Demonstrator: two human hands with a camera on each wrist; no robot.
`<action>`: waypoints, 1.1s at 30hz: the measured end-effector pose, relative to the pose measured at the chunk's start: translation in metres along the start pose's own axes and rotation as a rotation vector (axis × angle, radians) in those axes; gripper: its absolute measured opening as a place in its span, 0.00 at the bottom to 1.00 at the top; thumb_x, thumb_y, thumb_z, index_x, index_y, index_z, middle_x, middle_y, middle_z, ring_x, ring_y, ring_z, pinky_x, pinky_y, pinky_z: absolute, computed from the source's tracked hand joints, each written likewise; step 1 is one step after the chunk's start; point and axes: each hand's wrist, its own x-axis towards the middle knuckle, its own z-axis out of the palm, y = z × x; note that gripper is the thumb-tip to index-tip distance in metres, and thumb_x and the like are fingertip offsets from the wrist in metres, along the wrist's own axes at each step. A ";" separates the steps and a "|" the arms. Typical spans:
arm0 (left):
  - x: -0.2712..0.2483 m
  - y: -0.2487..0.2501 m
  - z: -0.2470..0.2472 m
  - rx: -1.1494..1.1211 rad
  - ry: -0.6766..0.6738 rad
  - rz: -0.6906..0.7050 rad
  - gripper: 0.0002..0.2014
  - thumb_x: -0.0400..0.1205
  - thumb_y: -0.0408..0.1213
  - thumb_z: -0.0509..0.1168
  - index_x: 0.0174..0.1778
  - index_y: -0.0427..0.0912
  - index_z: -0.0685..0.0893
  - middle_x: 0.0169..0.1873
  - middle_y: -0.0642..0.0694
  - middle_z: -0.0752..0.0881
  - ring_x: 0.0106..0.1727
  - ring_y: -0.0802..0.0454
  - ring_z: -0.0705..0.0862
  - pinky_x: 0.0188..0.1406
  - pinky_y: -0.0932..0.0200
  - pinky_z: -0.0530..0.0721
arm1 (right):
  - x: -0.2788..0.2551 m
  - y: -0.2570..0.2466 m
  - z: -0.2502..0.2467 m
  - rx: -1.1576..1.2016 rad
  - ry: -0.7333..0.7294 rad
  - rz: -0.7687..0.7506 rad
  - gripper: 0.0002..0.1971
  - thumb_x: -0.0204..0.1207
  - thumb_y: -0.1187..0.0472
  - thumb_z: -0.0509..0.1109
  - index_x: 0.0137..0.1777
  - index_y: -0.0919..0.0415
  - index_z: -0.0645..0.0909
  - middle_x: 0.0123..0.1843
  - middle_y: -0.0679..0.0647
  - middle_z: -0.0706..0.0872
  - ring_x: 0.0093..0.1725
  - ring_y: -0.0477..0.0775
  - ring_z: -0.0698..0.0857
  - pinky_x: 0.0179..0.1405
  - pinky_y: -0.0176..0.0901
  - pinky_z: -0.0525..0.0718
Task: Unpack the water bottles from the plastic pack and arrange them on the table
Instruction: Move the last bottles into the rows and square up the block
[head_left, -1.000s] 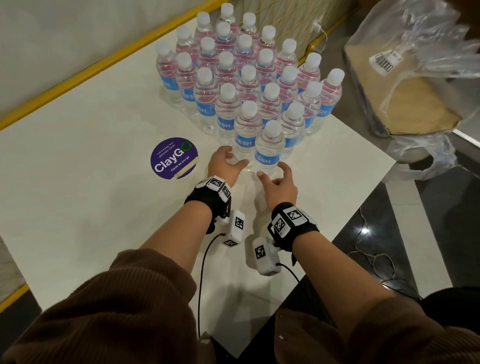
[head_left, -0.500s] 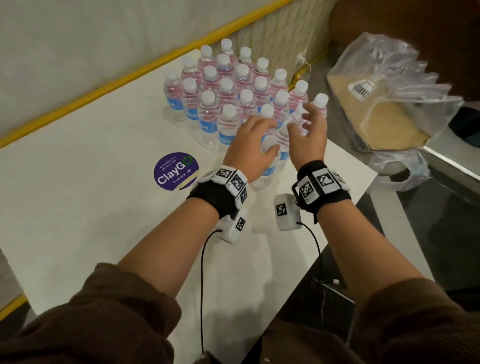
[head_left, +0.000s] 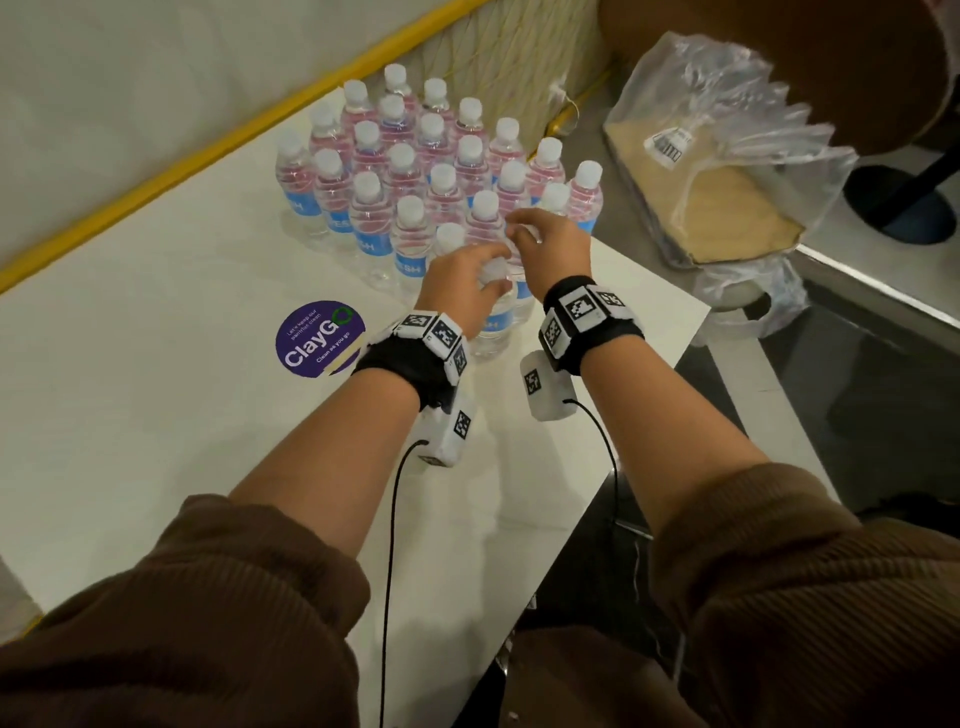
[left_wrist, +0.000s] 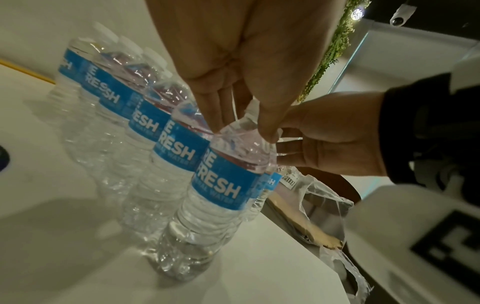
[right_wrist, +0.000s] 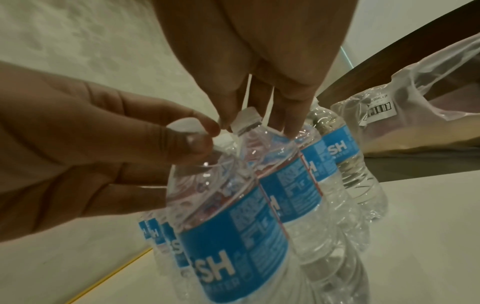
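Several clear water bottles (head_left: 415, 166) with blue labels and white caps stand bunched at the far end of the white table (head_left: 156, 405). My left hand (head_left: 478, 270) pinches the cap of the nearest bottle (head_left: 493, 325), which shows in the left wrist view as the nearest bottle (left_wrist: 218, 185) with my left hand (left_wrist: 244, 123) on its neck. My right hand (head_left: 545, 239) holds the top of the bottle just behind it (right_wrist: 285, 181); its fingers (right_wrist: 291, 123) reach down round that white cap. The opened plastic pack (head_left: 727, 171) lies off the table to the right.
A round purple ClayGo sticker (head_left: 319, 338) lies on the table left of my hands. A yellow strip (head_left: 156, 176) borders the table's far side along the wall. The table's right edge (head_left: 691, 332) runs close to my right wrist, with dark floor beyond.
Both hands have come up from the table at the foot of the front bottle to the bottle tops. The left now pinches a cap and the right holds the bottle behind it.
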 end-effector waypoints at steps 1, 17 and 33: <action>0.000 0.002 0.000 0.012 -0.006 -0.010 0.19 0.77 0.34 0.70 0.65 0.42 0.82 0.63 0.43 0.85 0.64 0.47 0.82 0.67 0.52 0.78 | 0.001 0.001 -0.001 0.002 -0.013 0.011 0.13 0.80 0.60 0.65 0.60 0.59 0.85 0.57 0.57 0.89 0.59 0.53 0.85 0.57 0.33 0.76; 0.003 0.031 -0.009 0.180 -0.064 -0.211 0.14 0.74 0.38 0.73 0.56 0.43 0.84 0.50 0.42 0.87 0.54 0.43 0.84 0.58 0.48 0.82 | 0.026 0.008 -0.031 -0.120 -0.311 -0.109 0.15 0.78 0.56 0.68 0.62 0.58 0.84 0.64 0.55 0.86 0.65 0.52 0.82 0.60 0.34 0.74; 0.012 0.058 -0.022 0.463 -0.185 -0.364 0.22 0.74 0.43 0.73 0.63 0.41 0.84 0.41 0.40 0.90 0.43 0.45 0.89 0.53 0.49 0.86 | 0.049 -0.002 -0.071 -0.379 -0.645 -0.318 0.25 0.73 0.54 0.75 0.70 0.55 0.77 0.65 0.57 0.82 0.64 0.55 0.81 0.60 0.40 0.75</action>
